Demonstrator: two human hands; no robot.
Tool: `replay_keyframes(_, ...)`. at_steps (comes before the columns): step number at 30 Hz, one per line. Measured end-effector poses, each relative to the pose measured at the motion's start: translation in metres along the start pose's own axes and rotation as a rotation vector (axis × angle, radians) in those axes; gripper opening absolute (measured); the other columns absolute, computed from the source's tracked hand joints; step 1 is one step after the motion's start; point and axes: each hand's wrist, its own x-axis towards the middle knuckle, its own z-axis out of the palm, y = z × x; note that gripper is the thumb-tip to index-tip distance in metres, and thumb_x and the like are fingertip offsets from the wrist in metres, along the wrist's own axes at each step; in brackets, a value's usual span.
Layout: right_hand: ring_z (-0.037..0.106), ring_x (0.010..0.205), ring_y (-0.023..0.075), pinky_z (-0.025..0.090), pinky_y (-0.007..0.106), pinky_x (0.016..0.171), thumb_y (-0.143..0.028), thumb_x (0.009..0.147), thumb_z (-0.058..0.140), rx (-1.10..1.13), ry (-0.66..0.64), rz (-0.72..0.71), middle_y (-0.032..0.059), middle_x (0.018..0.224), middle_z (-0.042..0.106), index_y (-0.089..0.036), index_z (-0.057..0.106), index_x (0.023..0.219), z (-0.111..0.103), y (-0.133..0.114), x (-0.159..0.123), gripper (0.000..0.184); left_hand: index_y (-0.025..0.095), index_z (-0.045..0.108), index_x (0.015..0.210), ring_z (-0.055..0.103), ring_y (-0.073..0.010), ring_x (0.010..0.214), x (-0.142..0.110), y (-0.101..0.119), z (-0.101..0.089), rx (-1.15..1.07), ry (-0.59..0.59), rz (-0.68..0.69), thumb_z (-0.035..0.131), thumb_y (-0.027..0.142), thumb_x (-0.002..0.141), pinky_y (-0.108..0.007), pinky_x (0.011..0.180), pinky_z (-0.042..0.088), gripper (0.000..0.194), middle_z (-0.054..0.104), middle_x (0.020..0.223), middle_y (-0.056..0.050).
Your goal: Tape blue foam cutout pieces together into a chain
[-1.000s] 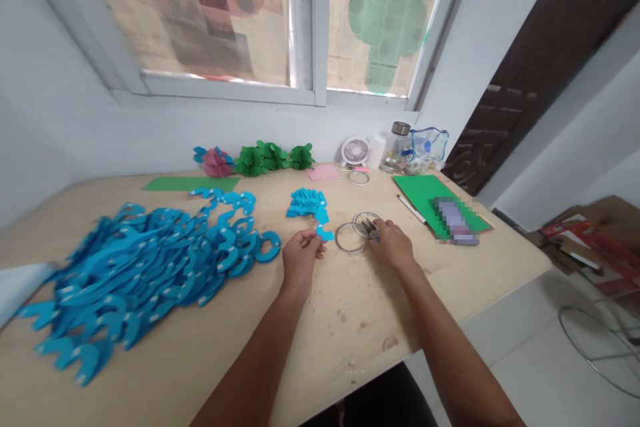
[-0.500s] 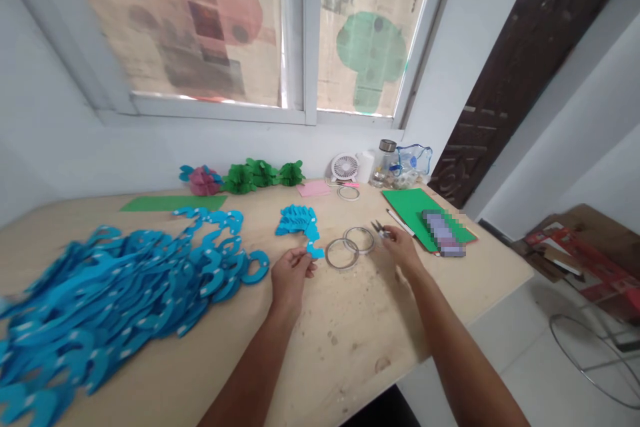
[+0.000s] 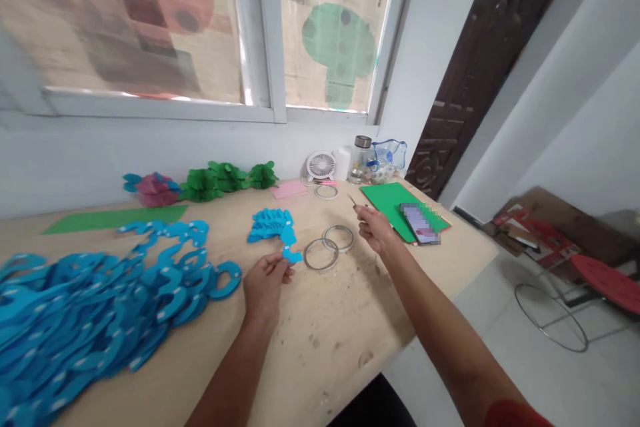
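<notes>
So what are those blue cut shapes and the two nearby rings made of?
The blue shapes look like matte craft foam or thick card: flat, with soft-looking edges. The two rings look like thin, shiny metal, judging by their glint, though clear plastic is possible.

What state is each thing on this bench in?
left hand: pinching end of short blue chain
short blue chain: lying mostly on bench, end lifted
right hand: closed on scissors, tips showing
rings: two, flat on bench, touching
blue pile: linked pieces, heaped
phone: lying on green sheet, screen blurred out
jar: upright, lid on
</notes>
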Motion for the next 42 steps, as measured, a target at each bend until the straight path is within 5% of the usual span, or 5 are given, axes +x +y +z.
replay_keyframes(5,0.016,0.031,0.0008,0.011,0.014,0.03,-0.022,0.076,0.056,0.09,0.148,-0.028,-0.0114,0.045,0.037,-0.02,0.037,0.063,-0.007,-0.037,0.032,0.023,0.014,0.058,0.069,0.053,-0.0111,0.044,-0.001,0.003,0.0,-0.004,0.01,-0.017,0.063,0.024,0.052,-0.021,0.042,0.041,0.02,0.06,0.051,0.0)
replay_keyframes(9,0.02,0.03,0.001,0.013,0.014,0.03,-0.019,0.076,0.057,0.111,0.137,-0.001,-0.0096,0.046,0.042,-0.019,0.04,0.064,-0.006,-0.054,0.044,0.021,0.014,0.058,0.07,0.052,-0.0114,0.043,-0.002,0.003,0.001,0.008,0.006,-0.008,0.063,0.025,0.053,-0.022,0.041,0.041,0.021,0.06,0.051,0.0)
replay_keyframes(23,0.026,0.03,0.0017,0.019,0.013,0.03,-0.023,0.084,0.047,0.207,0.151,0.075,-0.0078,0.045,0.045,-0.018,0.044,0.067,-0.014,-0.027,0.04,0.018,0.013,0.058,0.071,0.053,-0.0121,0.046,-0.001,0.002,0.0,0.001,0.003,-0.003,0.063,0.026,0.05,-0.023,0.042,0.041,0.024,0.061,0.055,-0.001)
replay_keyframes(30,0.029,0.033,0.0013,0.021,0.011,0.032,-0.019,0.081,0.051,0.243,0.124,0.083,-0.0082,0.048,0.046,-0.019,0.044,0.069,-0.005,-0.048,0.048,0.015,0.013,0.058,0.07,0.054,-0.0124,0.047,-0.001,0.003,0.0,0.014,0.004,-0.002,0.064,0.025,0.05,-0.023,0.042,0.042,0.024,0.06,0.054,-0.001)
replay_keyframes(42,0.031,0.033,0.0027,0.023,0.014,0.033,-0.022,0.08,0.052,0.251,-0.009,0.208,-0.0072,0.051,0.048,-0.018,0.047,0.075,0.012,0.029,-0.004,0.008,0.013,0.059,0.069,0.054,-0.0125,0.046,-0.002,0.003,0.001,0.048,-0.002,0.023,0.063,0.027,0.051,-0.024,0.043,0.042,0.024,0.061,0.054,-0.001)
